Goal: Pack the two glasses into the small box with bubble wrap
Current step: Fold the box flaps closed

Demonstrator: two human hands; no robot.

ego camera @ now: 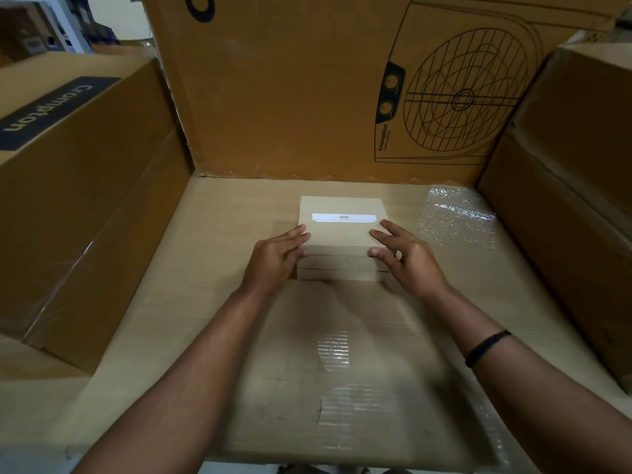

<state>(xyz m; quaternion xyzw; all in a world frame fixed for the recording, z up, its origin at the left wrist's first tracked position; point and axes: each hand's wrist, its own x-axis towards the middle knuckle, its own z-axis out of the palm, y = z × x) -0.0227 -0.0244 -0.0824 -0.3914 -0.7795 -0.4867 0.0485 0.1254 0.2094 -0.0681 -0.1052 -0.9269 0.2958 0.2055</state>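
Note:
A small beige box [338,234] with a white label lies closed on the cardboard work surface [212,302], in the middle of the view. My left hand [273,260] holds its near left corner, fingers on the lid and thumb against the front side. My right hand [402,258] holds the near right corner the same way, fingers spread over the lid's edge. A sheet of clear bubble wrap [456,217] lies flat to the right of the box. No glasses are in view.
Large brown cartons hem the surface in: one on the left [75,186], one with a fan drawing at the back [307,83], one on the right [574,186]. Clear tape [333,350] shines on the surface near me.

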